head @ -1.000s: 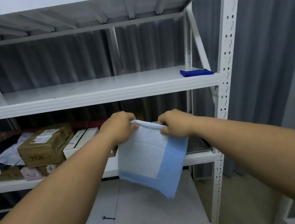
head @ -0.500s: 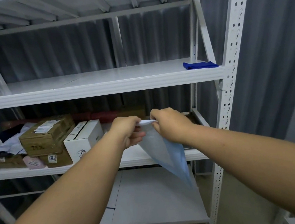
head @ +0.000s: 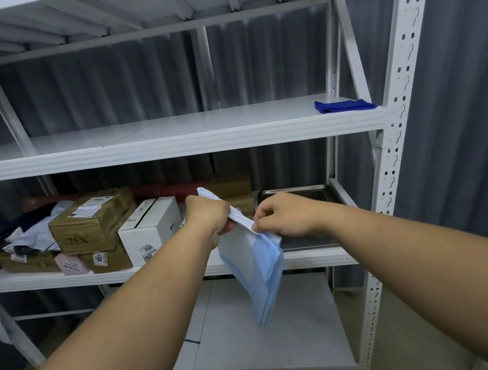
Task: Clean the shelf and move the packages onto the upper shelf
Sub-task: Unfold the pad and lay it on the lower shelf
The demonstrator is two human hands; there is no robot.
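1. Centrally, your left hand [head: 208,216] grips the top of a folded blue-and-white cloth [head: 257,270]; your right hand [head: 284,215] pinches its upper edge just beside it.
2. Your cloth hangs down before the middle shelf [head: 315,261].
3. Packages [head: 95,223] sit at mid-left on that shelf, beside a white box [head: 150,229].
4. Your upper shelf [head: 171,144] carries a dark blue rag [head: 343,105] at its right end.

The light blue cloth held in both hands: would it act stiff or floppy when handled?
Probably floppy: the light blue cloth hangs in limp folds below the left hand and right hand, which pinch only its top edge. Likely light too, since fingertip pinches carry it. It seems unlikely to slip, though its texture cannot be judged.
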